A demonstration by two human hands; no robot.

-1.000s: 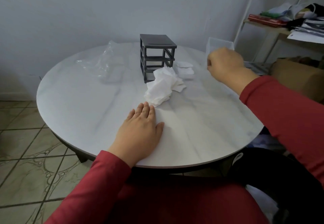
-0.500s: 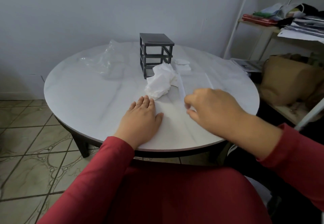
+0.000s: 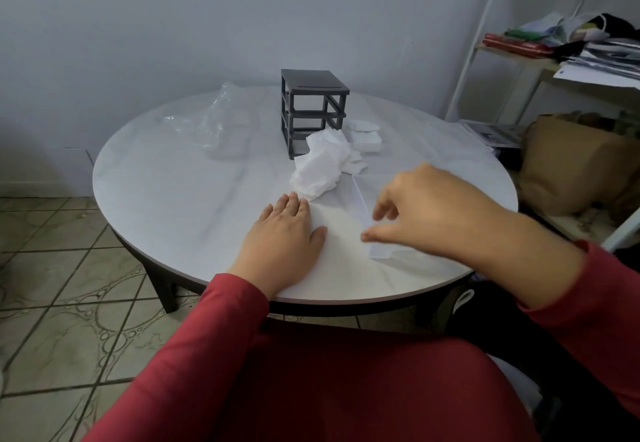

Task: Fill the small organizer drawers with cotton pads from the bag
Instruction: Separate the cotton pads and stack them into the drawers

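I can read no text, label or number anywhere on my feed. The dark organizer frame (image 3: 313,109) and the clear drawer (image 3: 360,206) in front of it show no lettering I can make out. Right of the frame, the stacked papers (image 3: 602,61) on the shelf (image 3: 533,61) and a printed sheet (image 3: 491,133) lower down are too blurred to read.

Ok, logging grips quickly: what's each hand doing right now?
Left hand: open, flat on the table.
Right hand: pinching the clear drawer.
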